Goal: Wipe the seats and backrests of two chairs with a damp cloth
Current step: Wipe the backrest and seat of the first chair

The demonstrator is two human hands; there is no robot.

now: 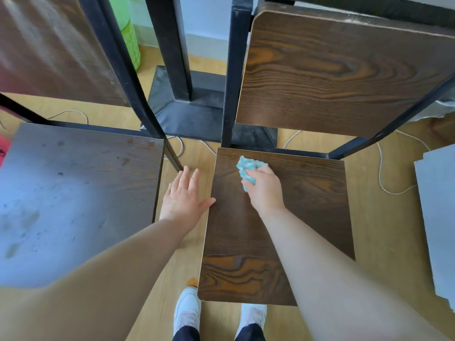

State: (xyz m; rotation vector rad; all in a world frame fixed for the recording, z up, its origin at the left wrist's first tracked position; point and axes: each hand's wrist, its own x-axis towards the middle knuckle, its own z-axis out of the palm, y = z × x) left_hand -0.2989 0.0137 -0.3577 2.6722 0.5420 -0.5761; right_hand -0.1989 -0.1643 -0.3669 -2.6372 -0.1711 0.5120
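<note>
Now, cloth [248, 168]: a small teal wad, bunched up. It is probably light, limp and damp, so it should mould to the palm and drag slightly on wood. It is best held gathered under the fingers, as it is.
Cloth's place: on the far left part of the right seat [307, 217], near its back edge, with a tuft poking out past the fingers.
Right seat: a stiff, flat wood-grain board on a black frame, and it looks steady enough to press on.
Right hand [264, 188]: palm down, fingers curled over the cloth and gripping it against the seat. The forearm stretches out across the board.
Left hand [183, 200]: fingers straight and spread, holding nothing, palm down over the gap between the chairs. The thumb tip is at the right seat's left edge, and whether it touches is unclear.
Left seat [73, 193]: dusty and spotted, and it looks not yet wiped.
</note>
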